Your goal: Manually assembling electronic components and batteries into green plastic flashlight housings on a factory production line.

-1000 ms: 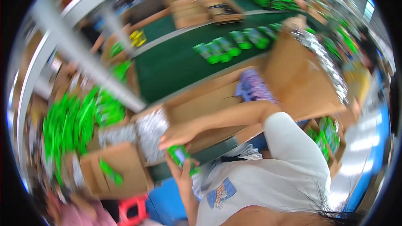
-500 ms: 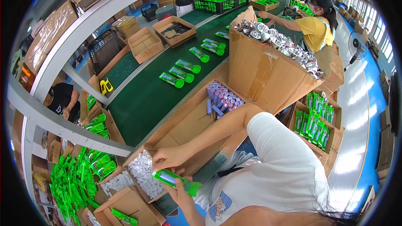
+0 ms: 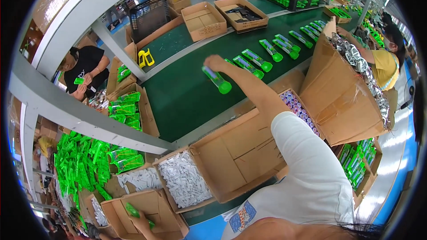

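Note:
Over the dark green conveyor belt (image 3: 173,106), my right hand (image 3: 215,63) grips the upper end of a green plastic casing (image 3: 218,81) with a purple cylinder cell in it. The casing lies at the near end of a row of similar filled casings (image 3: 252,59) on the belt. At the lower left, my left hand (image 3: 142,225) is down in a cardboard carton (image 3: 167,215), closed around another green plastic casing (image 3: 132,210); its fingers partly cover that casing. Beside this carton stands a box of small white plastic parts (image 3: 184,180).
A long carton (image 3: 240,158) holds purple cells (image 3: 299,109) at its far end. A tall carton (image 3: 342,93) of silvery wired parts stands on the right. A grey metal frame (image 3: 80,129) crosses the left side. Green casings (image 3: 84,164) are heaped at left. Co-workers sit around the belt.
My right hand has moved from above the white parts out to the belt, now with the filled casing. My left hand has let go of that casing and gone down into the lower-left carton.

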The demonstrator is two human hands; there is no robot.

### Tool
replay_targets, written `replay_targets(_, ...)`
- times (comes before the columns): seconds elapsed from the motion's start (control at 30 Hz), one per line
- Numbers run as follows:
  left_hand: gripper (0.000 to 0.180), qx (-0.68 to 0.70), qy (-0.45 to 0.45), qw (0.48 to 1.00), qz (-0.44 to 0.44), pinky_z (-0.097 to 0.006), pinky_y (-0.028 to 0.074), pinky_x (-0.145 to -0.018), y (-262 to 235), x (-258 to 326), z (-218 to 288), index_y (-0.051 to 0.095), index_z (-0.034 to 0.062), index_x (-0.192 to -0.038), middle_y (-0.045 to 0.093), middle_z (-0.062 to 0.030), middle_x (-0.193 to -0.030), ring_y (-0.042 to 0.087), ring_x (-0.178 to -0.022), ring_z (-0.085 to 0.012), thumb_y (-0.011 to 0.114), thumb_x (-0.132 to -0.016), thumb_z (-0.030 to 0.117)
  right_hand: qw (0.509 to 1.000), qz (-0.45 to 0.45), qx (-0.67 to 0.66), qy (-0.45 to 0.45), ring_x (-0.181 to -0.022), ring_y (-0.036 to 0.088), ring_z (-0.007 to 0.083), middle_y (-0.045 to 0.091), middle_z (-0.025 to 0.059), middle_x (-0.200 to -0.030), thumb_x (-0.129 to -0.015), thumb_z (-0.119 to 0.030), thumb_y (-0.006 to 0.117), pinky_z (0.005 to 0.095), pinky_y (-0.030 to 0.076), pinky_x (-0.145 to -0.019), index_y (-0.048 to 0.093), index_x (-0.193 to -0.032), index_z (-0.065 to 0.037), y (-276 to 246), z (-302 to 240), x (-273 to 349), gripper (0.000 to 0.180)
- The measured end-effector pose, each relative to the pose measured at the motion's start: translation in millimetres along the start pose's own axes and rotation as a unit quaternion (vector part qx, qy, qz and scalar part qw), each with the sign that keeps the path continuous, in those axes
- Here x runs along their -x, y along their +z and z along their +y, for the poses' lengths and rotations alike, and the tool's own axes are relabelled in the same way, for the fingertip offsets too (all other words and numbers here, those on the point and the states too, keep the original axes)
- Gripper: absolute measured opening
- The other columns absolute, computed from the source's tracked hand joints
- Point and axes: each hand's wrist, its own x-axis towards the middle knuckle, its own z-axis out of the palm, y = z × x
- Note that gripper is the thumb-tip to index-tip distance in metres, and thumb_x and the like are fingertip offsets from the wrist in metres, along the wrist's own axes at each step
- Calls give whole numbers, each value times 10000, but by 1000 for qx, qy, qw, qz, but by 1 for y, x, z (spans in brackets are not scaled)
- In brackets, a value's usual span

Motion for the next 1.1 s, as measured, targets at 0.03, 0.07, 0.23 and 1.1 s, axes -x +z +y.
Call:
replay_targets(0.03,641,32,-9,999,-17,-446,458,-897,-7,10,0,439,-30,-1301,600,-267,-1108,553,-1064,-448,689,-816,306,995,-74,66,-20,-1033,578,317,681,108,-993,-909,-301,484,443,477,-836,711,-939,-131,1,-9,8,285)
replay_targets(0.07,576,67,47,997,-12,-455,485,-857,-11,17,-14,464,13,-1290,624,-205,-1015,588,-998,-364,673,-845,312,984,-133,121,-14,-1111,494,332,644,104,-1080,-851,-229,535,426,451,-873,690,-1064,-182,-7,-20,7,267)
replay_targets(0.23,360,760,-16,649,29,-404,541,-703,-62,145,162,596,104,-1126,644,-102,-966,599,-760,-205,653,-895,373,970,161,-112,-147,-971,580,339,651,122,-966,-785,-163,636,449,477,-852,663,-944,-95,-84,-142,99,175)
replay_targets(1.1,453,778,-111,479,-392,-437,479,-901,-20,235,278,436,63,-1253,499,-131,-1183,530,-985,-243,467,-805,11,792,-112,-469,-374,-682,608,213,631,70,-822,-795,-12,636,328,501,-618,661,-883,-78,-169,-235,334,113)
